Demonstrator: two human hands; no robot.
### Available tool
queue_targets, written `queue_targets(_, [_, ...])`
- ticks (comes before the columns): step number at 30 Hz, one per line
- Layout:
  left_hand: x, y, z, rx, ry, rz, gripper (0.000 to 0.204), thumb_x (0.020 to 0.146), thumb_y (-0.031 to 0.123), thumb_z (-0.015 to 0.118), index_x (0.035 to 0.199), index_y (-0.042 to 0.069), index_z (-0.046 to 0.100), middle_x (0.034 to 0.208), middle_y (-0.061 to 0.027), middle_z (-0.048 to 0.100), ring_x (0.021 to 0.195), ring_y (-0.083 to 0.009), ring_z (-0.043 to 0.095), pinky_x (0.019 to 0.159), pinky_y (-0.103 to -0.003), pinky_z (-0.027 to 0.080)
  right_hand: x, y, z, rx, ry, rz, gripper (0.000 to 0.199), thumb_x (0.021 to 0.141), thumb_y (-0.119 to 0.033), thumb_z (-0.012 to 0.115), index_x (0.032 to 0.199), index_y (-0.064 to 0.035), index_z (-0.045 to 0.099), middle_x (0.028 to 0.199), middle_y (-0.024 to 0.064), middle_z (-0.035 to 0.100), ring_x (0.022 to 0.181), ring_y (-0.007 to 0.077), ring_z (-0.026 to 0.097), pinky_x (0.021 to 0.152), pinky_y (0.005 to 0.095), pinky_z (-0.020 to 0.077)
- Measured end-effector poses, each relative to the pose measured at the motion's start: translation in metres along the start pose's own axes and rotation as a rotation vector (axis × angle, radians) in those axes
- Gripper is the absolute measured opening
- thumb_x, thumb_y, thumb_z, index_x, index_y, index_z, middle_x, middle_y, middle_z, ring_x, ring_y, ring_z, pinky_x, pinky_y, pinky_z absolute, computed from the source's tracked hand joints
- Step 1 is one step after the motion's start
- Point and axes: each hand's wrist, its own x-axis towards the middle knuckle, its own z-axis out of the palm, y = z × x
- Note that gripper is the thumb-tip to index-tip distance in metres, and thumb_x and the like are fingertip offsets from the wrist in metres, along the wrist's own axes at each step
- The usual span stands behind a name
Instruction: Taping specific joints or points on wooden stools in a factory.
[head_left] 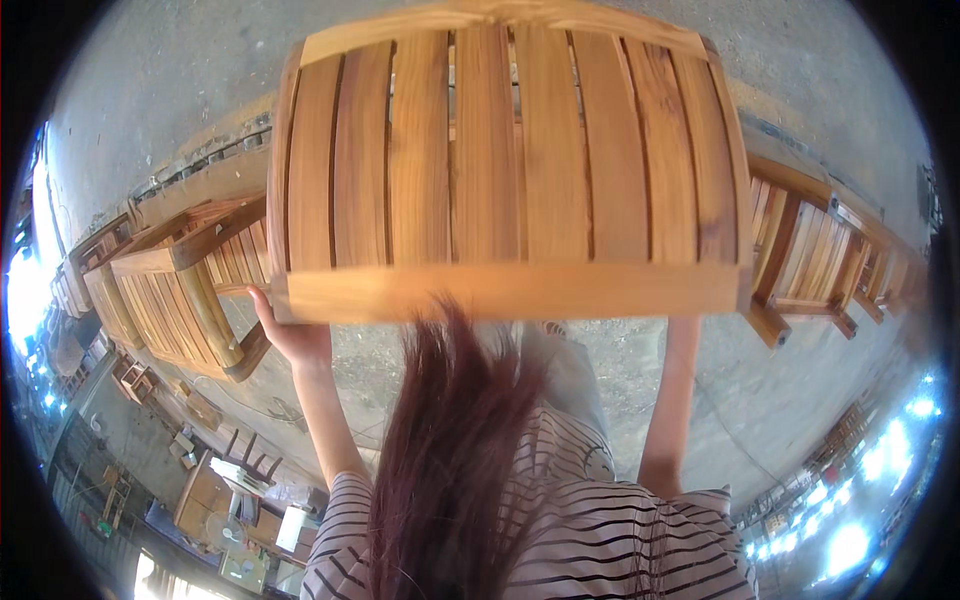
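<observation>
A slatted wooden furniture panel (520,150) with a thick front rail and rounded far rail fills the upper middle of the head view, raised close to me. My left hand (300,335) grips its near left corner; the thumb points up along the side and the other fingers are hidden beneath. My right forearm (672,400) runs up to the near right part of the front rail. The panel covers my right hand, so its fingers cannot be seen. Whatever supports lie under the slats are mostly hidden.
Slatted wooden chairs (170,300) stand on the left, and more slatted wooden frames (815,250) line the right. Beneath everything is a grey concrete floor (640,370). Behind at lower left are a fan (225,528) and a brown table (200,497). Long hair partly blocks the lower middle.
</observation>
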Motion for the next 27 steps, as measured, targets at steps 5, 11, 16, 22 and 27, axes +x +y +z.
queue_targets(5, [-0.028,-0.025,-0.066,0.014,-0.106,-0.133,0.067,0.094,0.056,0.045,0.136,0.004,0.047,0.132,-0.0073,0.055,0.12,-0.0232,0.053,0.1,-0.039,0.042,-0.051,0.017,-0.03,-0.008,0.012,0.02,0.033,0.1,-0.028,0.048,0.129,-0.0124,0.046,0.126,0.0082,0.056,0.109,0.0217,0.058,0.092,0.0367,0.0499])
queue_targets(11, [-0.043,-0.045,-0.094,0.458,-0.101,-0.107,0.07,0.097,0.052,0.044,0.146,0.003,0.034,0.146,-0.0118,0.041,0.134,-0.0246,0.04,0.111,-0.036,0.031,-0.08,0.041,-0.068,-0.011,0.049,0.042,0.029,0.1,-0.024,0.05,0.126,-0.012,0.046,0.124,0.0096,0.057,0.107,0.0227,0.059,0.089,0.036,0.0509])
queue_targets(16, [-0.036,-0.056,0.016,1.319,0.065,0.734,0.073,0.097,0.054,0.04,0.149,0.005,0.028,0.149,-0.0233,0.036,0.137,-0.0365,0.037,0.112,-0.039,0.029,-0.08,0.053,-0.087,0.006,0.052,0.048,0.027,0.099,-0.02,0.052,0.124,-0.0117,0.045,0.122,0.0107,0.057,0.104,0.0235,0.06,0.087,0.0354,0.0516])
queue_targets(22, [-0.075,-0.135,0.194,1.473,-0.15,1.395,0.07,0.092,0.063,0.039,0.142,0.015,0.044,0.151,-0.014,0.035,0.142,-0.0387,0.025,0.109,-0.066,0.012,-0.057,0.038,-0.115,0.008,0.088,-0.015,0.025,0.099,-0.015,0.054,0.121,-0.0114,0.045,0.12,0.0121,0.058,0.101,0.0244,0.061,0.084,0.0347,0.0526])
queue_targets(27, [-0.212,-0.236,0.231,1.286,-0.922,1.606,0.053,0.091,0.05,0.052,0.125,0.009,0.058,0.125,-0.0113,0.058,0.127,-0.0339,0.044,0.108,-0.058,0.025,-0.077,-0.022,-0.125,0.048,0.135,-0.11,0.026,0.099,-0.014,0.051,0.124,-0.0085,0.045,0.125,0.0158,0.056,0.106,0.0292,0.059,0.093,0.0406,0.0484])
